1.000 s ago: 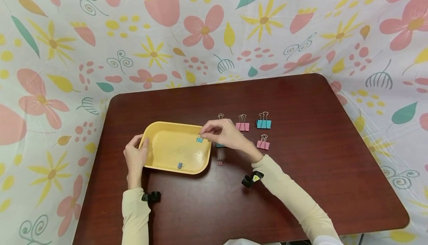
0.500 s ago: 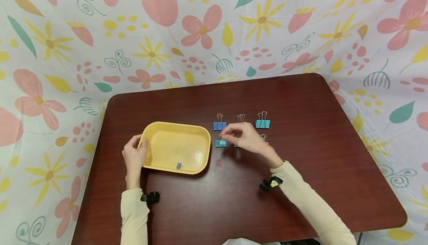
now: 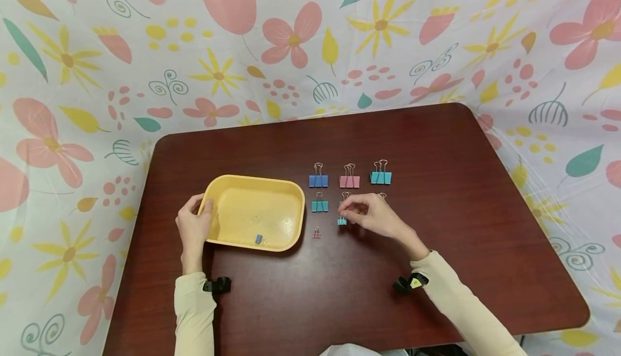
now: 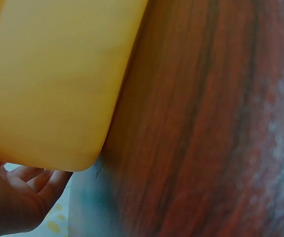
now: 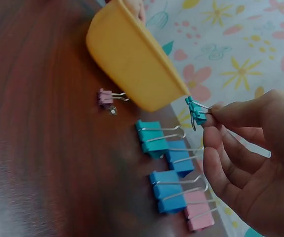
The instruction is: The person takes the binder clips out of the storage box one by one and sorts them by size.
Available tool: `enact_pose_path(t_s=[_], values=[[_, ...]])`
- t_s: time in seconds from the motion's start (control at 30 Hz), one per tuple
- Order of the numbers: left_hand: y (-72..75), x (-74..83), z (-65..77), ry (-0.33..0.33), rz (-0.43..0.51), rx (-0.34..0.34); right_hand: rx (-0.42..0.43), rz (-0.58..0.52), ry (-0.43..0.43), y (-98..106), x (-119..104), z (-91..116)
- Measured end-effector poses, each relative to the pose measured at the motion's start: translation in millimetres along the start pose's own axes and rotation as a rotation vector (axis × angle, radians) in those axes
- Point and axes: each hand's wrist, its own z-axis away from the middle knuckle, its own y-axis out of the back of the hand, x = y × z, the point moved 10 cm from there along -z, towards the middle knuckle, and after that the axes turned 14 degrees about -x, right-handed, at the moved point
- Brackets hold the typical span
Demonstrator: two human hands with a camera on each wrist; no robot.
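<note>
My left hand (image 3: 193, 226) grips the left end of a yellow plastic tray (image 3: 252, 210), thumb over the rim and fingers outside. Inside the tray, near its front edge, lies a small blue binder clip (image 3: 259, 239). Between thumb and fingertips, my right hand (image 3: 375, 217) pinches a small teal binder clip (image 5: 196, 111) by its wire handle. It is held above the table, to the right of a small pink binder clip (image 3: 317, 234) and a medium teal one (image 3: 319, 206). A medium blue clip (image 5: 169, 192) is mostly hidden behind this hand in the head view.
Along the back stand large binder clips: blue (image 3: 318, 181), pink (image 3: 350, 182) and teal (image 3: 381, 178). Wire handles (image 3: 382, 195) of another clip show behind my right hand. The brown table (image 3: 301, 302) meets a flower-print cloth (image 3: 218, 75) at its back.
My right hand has carried the small teal clip from over the tray rightward, past the medium teal clip, to the right of the small pink one. My left hand keeps its hold on the tray.
</note>
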Motion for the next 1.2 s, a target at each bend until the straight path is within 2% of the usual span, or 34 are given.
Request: enact_pose_path(t_s=[0.1,0.2,0.37,0.43,0.57,0.77,1.0,1.1,1.2], values=[[-0.1,0.1,0.4,0.008,0.003,-0.006,-0.005,-0.02,-0.004,-5,7,6],[-0.4,-0.4,0.7,0.021,0.004,-0.012,-0.013,-0.023,-0.01,-8,1,12],[-1.0,-1.2,1.2,0.034,0.001,-0.015,-0.003,0.02,-0.022,-15,18,19],[-1.1,-1.2,1.2,0.036,0.002,-0.014,0.001,0.027,-0.031,-20,31,20],[-1.6,-0.6,0.8,0.032,-0.001,-0.011,0.01,0.025,-0.043,-23,37,21],[-2.2,0.0,1.6,0.029,0.001,-0.01,0.037,0.083,-0.057,-23,40,20],[-2.7,-0.2,1.2,0.03,0.005,-0.012,0.053,0.116,-0.027,-13,21,7],[-1.9,-0.1,1.2,0.024,0.008,-0.009,0.058,0.113,0.015,-7,0,-8],[-0.9,-1.7,1.9,0.026,0.002,-0.002,0.047,0.134,0.094,-8,-26,-31]])
